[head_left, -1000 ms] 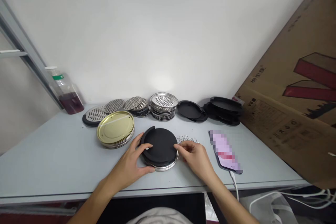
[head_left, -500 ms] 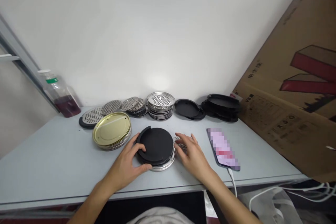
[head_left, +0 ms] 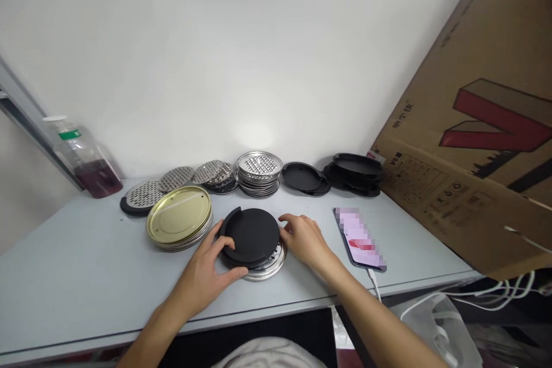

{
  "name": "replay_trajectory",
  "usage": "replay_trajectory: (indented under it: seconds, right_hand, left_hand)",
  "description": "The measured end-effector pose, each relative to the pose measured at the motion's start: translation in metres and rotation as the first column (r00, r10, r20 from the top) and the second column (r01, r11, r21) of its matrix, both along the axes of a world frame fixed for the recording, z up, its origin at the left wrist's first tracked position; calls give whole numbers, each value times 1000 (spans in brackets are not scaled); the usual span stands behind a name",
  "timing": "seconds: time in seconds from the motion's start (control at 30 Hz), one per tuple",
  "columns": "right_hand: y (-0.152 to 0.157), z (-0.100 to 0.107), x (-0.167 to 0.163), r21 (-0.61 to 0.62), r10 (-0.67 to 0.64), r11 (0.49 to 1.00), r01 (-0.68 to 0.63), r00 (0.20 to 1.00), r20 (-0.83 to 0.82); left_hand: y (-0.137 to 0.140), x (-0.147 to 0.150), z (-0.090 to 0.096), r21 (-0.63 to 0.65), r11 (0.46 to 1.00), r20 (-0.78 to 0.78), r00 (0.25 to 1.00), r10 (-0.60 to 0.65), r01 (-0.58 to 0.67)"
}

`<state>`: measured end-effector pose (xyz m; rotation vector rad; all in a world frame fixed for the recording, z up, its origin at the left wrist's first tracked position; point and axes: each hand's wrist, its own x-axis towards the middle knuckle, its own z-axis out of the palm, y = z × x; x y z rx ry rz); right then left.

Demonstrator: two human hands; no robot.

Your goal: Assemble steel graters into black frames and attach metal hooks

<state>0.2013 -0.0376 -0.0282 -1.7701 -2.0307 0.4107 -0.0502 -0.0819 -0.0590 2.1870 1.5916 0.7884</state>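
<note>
A black round plastic holder [head_left: 252, 236] with a raised curved rim lies tilted over a shiny metal ring or lid [head_left: 269, 272]. My left hand [head_left: 204, 267] grips the holder's left side, fingers on the rim and thumb at the front edge. A perforated metal grater disc [head_left: 275, 254] shows partly beneath the holder at its lower right. At the right edge, my right hand [head_left: 304, 238] has its fingers closed against the disc and holder; the exact contact is partly hidden. Left of them stands a stack of gold-coloured round lids [head_left: 180, 215].
Along the wall are grater discs [head_left: 176, 178], a stack of metal grater discs [head_left: 259, 165] and black holders [head_left: 304, 177] [head_left: 359, 165]. A bottle of dark liquid [head_left: 98, 175] stands left. A phone [head_left: 360, 238] with a white cable lies right, before a cardboard box [head_left: 431, 184].
My right hand has moved in against the holder's right edge, its fingers drawn closer together. More of the grater disc shows under the holder's lower right. The view has shifted slightly right.
</note>
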Motion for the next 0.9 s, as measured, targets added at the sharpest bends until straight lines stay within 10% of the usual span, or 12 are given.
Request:
replay_trajectory:
  seconds: [0.5,0.9]
  right_hand:
    - [11,6,28,-377,-119,905,-196,734,-669]
    - [11,19,104,-197,-288,954,224,523,-802]
  left_hand:
    - [0,-2,1,-57,998,38,999,15,-13]
    - [-3,-1,2,-76,996,98,995,-29,37]
